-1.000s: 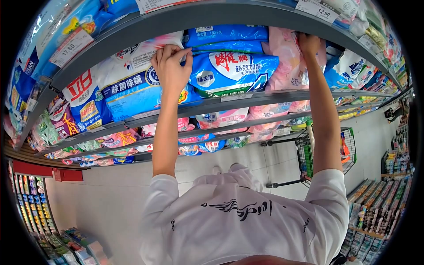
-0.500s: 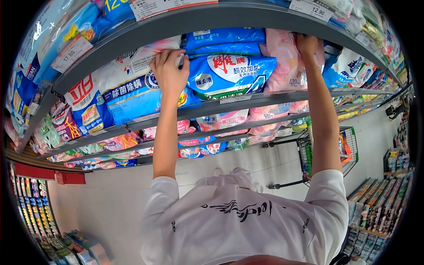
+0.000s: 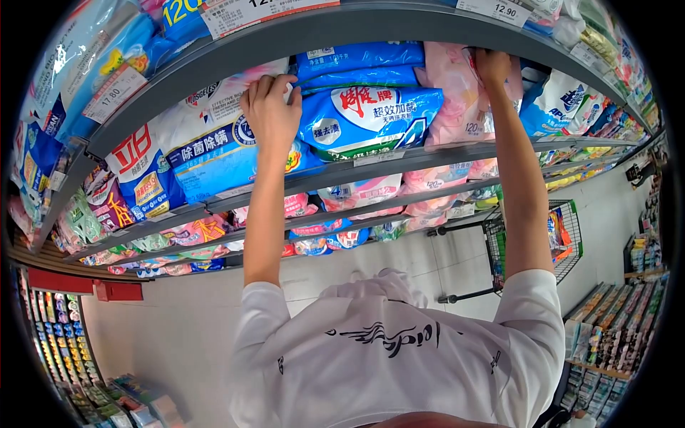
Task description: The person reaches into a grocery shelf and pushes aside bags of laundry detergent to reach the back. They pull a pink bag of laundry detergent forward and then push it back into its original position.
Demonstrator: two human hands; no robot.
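Observation:
My left hand (image 3: 272, 110) rests on the upper right corner of a white-and-blue detergent bag (image 3: 207, 160), its bent fingers slightly apart and holding nothing. Just right of it, a blue detergent bag (image 3: 371, 118) lies tilted forward on the shelf, with more blue bags (image 3: 364, 57) behind it. My right hand (image 3: 492, 68) reaches in under the upper shelf and is closed around the top of a pink detergent bag (image 3: 457, 107); its fingertips are partly hidden. That pink bag stands on the same shelf, beside the blue bag.
The upper shelf edge (image 3: 314, 36) with price tags runs just above my hands. Lower shelves hold more pink bags (image 3: 428, 196). A shopping cart (image 3: 492, 250) with goods inside stands on the floor to the right, below my right arm. Further racks (image 3: 606, 328) stand behind on the right.
The view has shifted very slightly. My left hand's fingers have drawn a little closer together at the bag's corner; my right hand stays at the pink bag's top.

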